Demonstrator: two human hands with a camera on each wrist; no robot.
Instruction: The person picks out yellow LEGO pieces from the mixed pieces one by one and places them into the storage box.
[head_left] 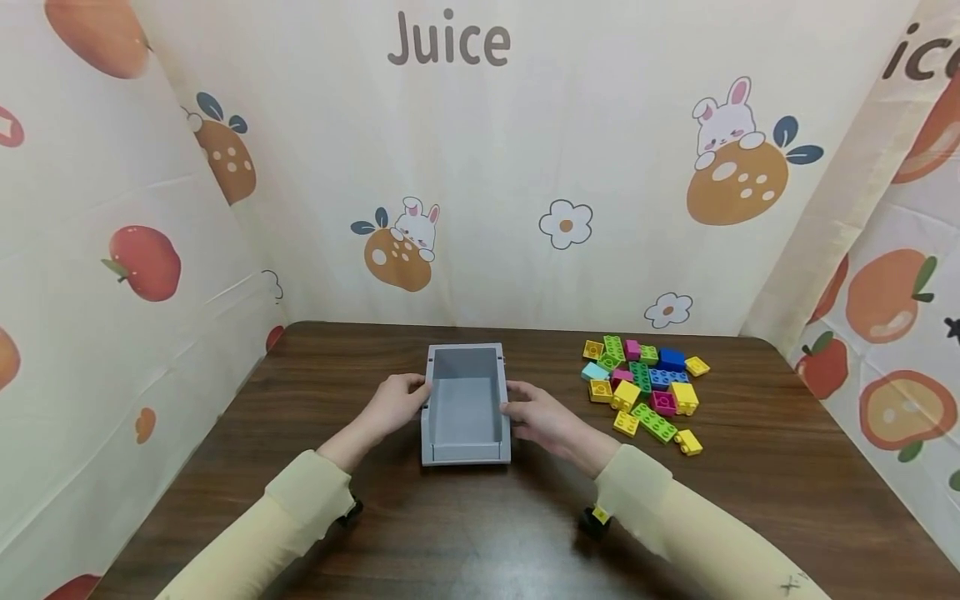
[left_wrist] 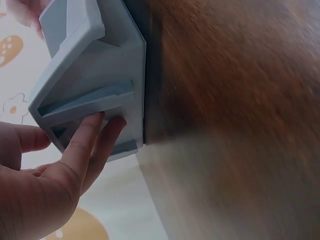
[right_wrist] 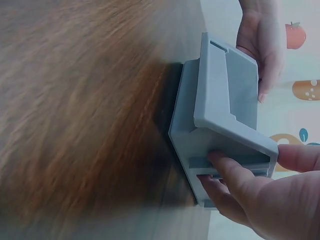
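Observation:
A grey plastic storage bin with an open top and a low front lip stands at the middle of the table; its inside holds nothing. My left hand grips its left wall, thumb at the rim and fingers against the outer side beneath a ridge, as the left wrist view of the bin shows. On the opposite wall, my right hand grips in the same way. From the right wrist, the right hand's fingers press at the side ridge, while the far hand appears beyond the bin.
Right of the bin lies a loose spread of toy building bricks in yellow, green, blue and pink. The dark wooden table ends at a printed curtain behind, with more curtain at both sides.

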